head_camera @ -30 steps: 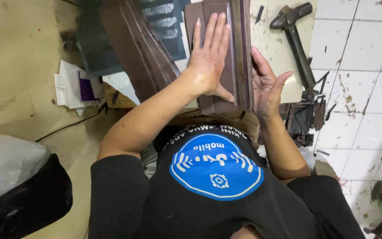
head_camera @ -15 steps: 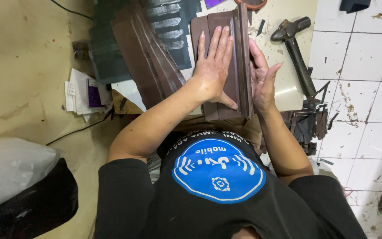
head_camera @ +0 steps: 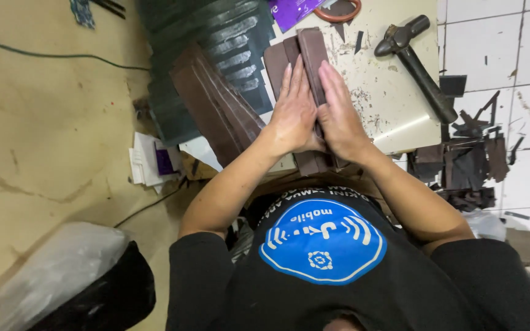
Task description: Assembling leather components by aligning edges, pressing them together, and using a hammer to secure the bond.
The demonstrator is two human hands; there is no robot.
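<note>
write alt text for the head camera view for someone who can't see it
Seen from above, a person presses the left hand and right hand flat, side by side, on a folded strip of brown leather lying on a pale worktable. A hammer lies to the right on the table, more brown strips lean at the left, and dark offcuts litter the tiled floor.

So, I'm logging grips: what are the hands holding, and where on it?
Both the left hand and right hand press flat on the middle of a folded brown leather strip; neither grips it.
</note>
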